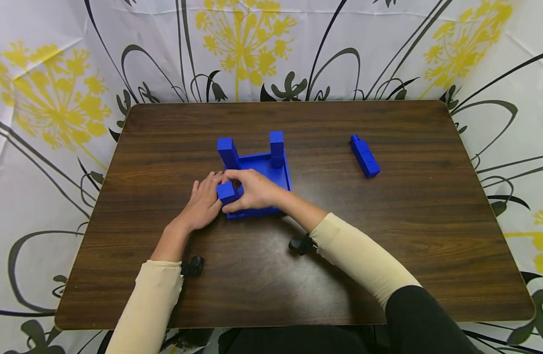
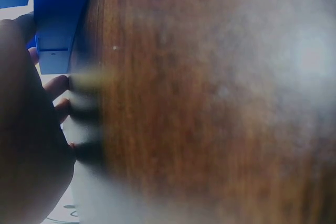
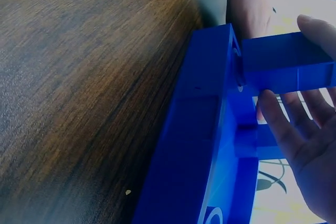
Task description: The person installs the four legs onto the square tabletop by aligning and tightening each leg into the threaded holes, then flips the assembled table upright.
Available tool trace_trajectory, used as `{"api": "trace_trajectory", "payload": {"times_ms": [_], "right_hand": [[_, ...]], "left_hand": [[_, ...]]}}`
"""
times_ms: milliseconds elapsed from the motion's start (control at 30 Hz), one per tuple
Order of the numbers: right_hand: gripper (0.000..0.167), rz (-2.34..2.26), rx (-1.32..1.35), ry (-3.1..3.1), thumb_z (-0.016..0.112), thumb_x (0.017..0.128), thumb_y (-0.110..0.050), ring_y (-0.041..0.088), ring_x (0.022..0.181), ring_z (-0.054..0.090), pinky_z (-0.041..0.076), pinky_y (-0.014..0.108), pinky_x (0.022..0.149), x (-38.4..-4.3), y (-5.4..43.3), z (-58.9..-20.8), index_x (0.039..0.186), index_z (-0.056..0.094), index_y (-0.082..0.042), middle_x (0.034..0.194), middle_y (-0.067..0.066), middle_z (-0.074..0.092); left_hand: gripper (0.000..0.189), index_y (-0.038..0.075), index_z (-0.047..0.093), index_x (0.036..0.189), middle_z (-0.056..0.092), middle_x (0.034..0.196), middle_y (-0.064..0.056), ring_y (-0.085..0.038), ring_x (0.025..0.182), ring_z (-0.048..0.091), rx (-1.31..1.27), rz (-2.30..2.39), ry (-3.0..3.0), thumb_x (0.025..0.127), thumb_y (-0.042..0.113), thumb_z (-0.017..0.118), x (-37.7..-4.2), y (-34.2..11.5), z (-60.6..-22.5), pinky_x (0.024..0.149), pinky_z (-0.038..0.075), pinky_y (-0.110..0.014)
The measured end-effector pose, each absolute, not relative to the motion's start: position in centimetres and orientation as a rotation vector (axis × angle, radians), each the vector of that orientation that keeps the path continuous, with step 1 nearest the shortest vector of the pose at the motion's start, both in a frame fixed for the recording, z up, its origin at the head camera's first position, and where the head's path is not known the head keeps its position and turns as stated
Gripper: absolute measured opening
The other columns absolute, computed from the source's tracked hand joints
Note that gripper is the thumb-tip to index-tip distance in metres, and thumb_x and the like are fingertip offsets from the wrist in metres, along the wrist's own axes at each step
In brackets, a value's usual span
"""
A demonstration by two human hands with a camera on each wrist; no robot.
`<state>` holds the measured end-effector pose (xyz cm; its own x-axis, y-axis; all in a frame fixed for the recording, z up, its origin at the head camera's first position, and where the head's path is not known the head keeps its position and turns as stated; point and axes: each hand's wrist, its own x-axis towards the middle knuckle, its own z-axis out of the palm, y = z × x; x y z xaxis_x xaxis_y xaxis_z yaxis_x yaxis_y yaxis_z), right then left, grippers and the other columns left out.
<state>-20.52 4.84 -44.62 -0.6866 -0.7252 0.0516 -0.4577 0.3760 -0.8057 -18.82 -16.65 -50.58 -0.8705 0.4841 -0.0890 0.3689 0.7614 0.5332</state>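
A square blue plastic base with raised edges lies on the table, one post upright at its far left corner and another post at its far right. At the near left corner my right hand grips a third blue post between thumb and fingers. In the right wrist view this post stands right at the base's corner. My left hand lies against the base's left side, its fingers stretched out. A round socket shows in the base's near right corner.
A fourth blue post with a round peg at one end lies on its side to the right. Beneath everything is a dark wood-grain table, with a flower-patterned cloth hanging behind its far edge.
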Motion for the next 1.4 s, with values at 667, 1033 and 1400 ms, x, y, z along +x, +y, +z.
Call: {"api": "trace_trajectory", "payload": {"times_ms": [667,1033,1400], "right_hand": [[0.067,-1.159,-1.119,2.117,0.074,0.085,-0.014,0.011,0.132,0.042,0.043,0.03,0.1,-20.8,5.5,-43.4,0.145,0.043,-0.008,0.147,0.004,0.045],[0.063,-1.357,-1.183,1.781,0.062,0.083,0.009,0.012,0.131,0.045,0.036,0.028,0.106,-21.5,5.9,-44.3,0.143,0.044,0.002,0.143,0.015,0.049],[0.056,-1.395,-1.145,1.692,0.063,0.087,0.012,0.013,0.13,0.047,0.036,0.028,0.107,-21.6,6.1,-44.5,0.14,0.044,0.011,0.141,0.023,0.049]], "left_hand": [[0.061,0.003,0.015,0.155,0.015,0.16,-0.02,-0.036,0.148,0.003,0.668,0.703,2.724,0.106,0.033,0.033,-18.9,-16.8,-50.6,0.111,-0.004,-0.064],[0.056,0.011,0.022,0.156,0.019,0.159,-0.018,-0.038,0.147,0.006,0.694,0.737,2.748,0.107,0.035,0.031,-18.7,-16.7,-50.6,0.109,-0.002,-0.067],[0.06,0.014,0.022,0.156,0.018,0.159,-0.016,-0.037,0.148,0.006,0.71,0.735,2.748,0.098,0.013,0.038,-18.8,-16.9,-50.7,0.109,-0.002,-0.067]]}}
